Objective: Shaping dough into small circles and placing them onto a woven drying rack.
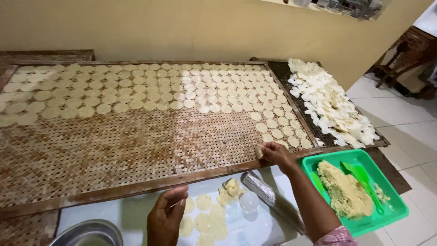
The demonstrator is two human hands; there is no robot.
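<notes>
My right hand (pixel 276 154) pinches a thin round dough disc (pixel 259 151) at the front right edge of a large woven bamboo tray (pixel 114 155), just below the rows of pale dough discs (pixel 182 91) that cover the tray's far half and right side. My left hand (pixel 165 217) rests with fingers apart on a white board (pixel 136 214), touching cut dough discs (pixel 207 218) lying there. A lump of dough scraps (pixel 231 188) and a foil-wrapped rolling pin (pixel 260 187) lie on the same board between my hands.
A green plastic tray (pixel 391 196) at the right holds a mound of dough (pixel 341 189) and a green scraper (pixel 362 175). A dark mesh tray (pixel 284 73) behind it carries a heap of white chips (pixel 330 105). A metal bowl (pixel 86 233) sits at bottom left. Wall behind, tiled floor right.
</notes>
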